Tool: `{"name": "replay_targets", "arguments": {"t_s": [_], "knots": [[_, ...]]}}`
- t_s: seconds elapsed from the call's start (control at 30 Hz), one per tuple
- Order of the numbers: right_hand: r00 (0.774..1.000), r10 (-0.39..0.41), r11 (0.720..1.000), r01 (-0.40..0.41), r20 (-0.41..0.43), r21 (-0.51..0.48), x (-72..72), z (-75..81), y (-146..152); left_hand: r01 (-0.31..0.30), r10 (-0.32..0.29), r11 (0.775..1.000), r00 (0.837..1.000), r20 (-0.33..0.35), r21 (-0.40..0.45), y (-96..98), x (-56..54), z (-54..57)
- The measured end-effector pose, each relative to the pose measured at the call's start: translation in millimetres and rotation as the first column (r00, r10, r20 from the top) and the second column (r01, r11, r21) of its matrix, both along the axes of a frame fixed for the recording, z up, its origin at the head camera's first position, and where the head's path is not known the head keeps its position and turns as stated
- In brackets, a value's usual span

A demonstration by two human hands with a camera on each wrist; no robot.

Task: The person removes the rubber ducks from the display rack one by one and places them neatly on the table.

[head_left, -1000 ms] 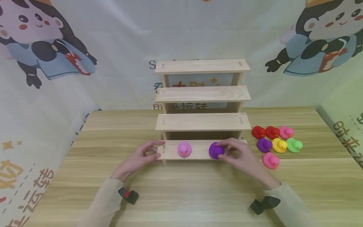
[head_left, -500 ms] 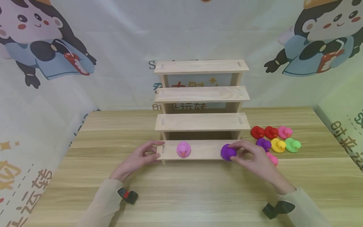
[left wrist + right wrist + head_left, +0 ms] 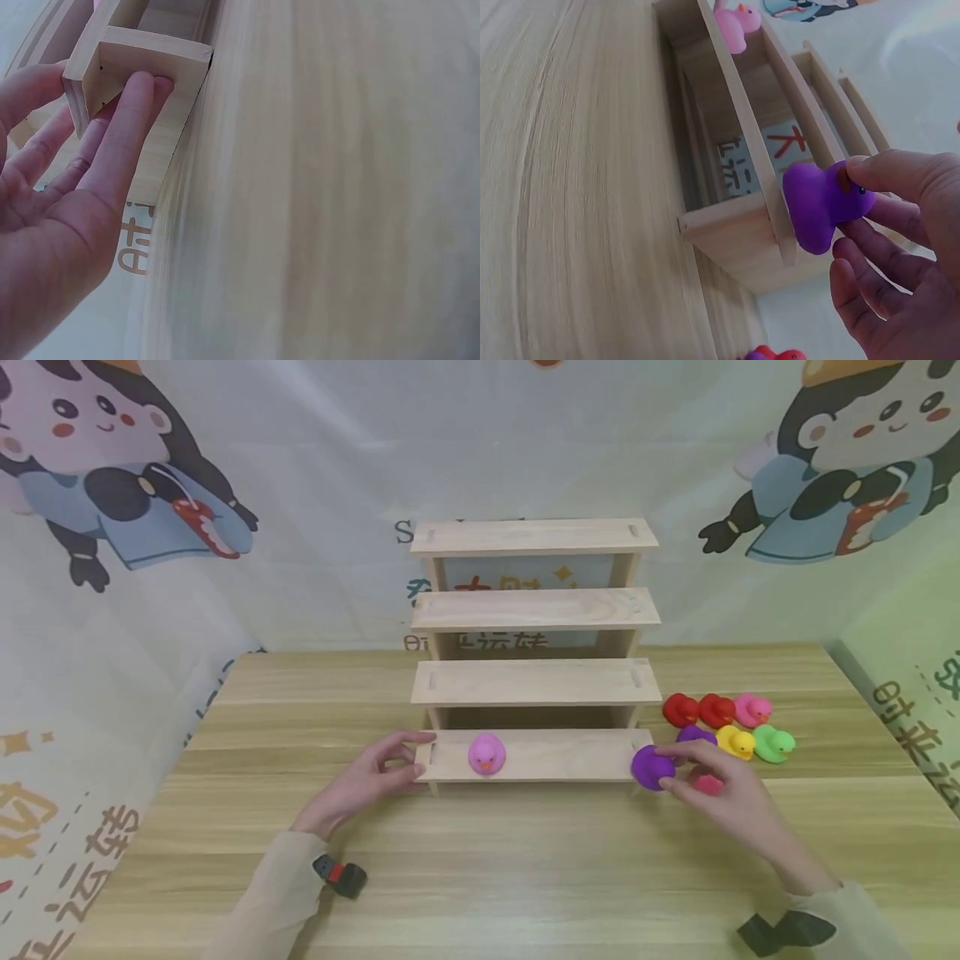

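Observation:
My right hand (image 3: 727,789) pinches a purple rubber duck (image 3: 652,767) by its head, between thumb and fingers. The duck overlaps the right end of the lowest step of a wooden stepped shelf (image 3: 536,682). In the right wrist view, the purple duck (image 3: 817,206) is close against that board's edge. My left hand (image 3: 371,770) grips the left end of the same step. Its fingers reach under the board in the left wrist view, where the left hand (image 3: 79,169) shows from the palm side. A light pink rubber duck (image 3: 487,754) sits left of centre on the lowest step.
Right of the shelf, on the wood-grain table (image 3: 480,868), stand red ducks (image 3: 681,710), a pink duck (image 3: 753,710), a yellow duck (image 3: 737,742) and a green duck (image 3: 774,743). Another purple duck (image 3: 696,737) and a deep pink duck (image 3: 708,785) are partly hidden. A printed cloth (image 3: 322,485) hangs behind.
My right hand has moved the purple duck rightward along the lowest step, from right of centre to its right end. The left hand and the light pink duck have stayed in place.

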State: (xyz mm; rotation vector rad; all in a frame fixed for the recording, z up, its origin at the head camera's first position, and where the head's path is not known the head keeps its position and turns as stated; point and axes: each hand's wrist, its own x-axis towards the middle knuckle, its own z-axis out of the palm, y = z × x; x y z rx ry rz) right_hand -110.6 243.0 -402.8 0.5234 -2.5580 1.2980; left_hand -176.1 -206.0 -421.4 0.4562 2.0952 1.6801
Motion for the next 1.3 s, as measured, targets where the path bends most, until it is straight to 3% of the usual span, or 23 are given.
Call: {"name": "replay_targets", "arguments": {"t_s": [0.3,0.5,0.9,1.3], "knots": [[0.998,-0.045,0.999,0.045,-0.032,0.003,6.0,-3.3,26,-0.006,0.005,1.0,1.0,0.017,0.009,-0.2,-0.2,0.0],[0.996,-0.047,0.999,0.047,-0.071,0.002,5.2,-18.9,50,-0.002,0.002,1.0,1.0,0.027,0.017,0.7,-2.1,-2.0],[0.992,-0.091,0.992,0.099,-0.09,0.081,23.2,3.6,68,-0.008,0.008,1.0,1.0,0.026,0.016,0.5,-1.5,-0.5],[0.991,-0.111,0.982,0.121,-0.074,0.143,27.6,-1.0,93,-0.014,0.014,1.0,1.0,0.028,0.009,0.7,0.0,0.3]]}}
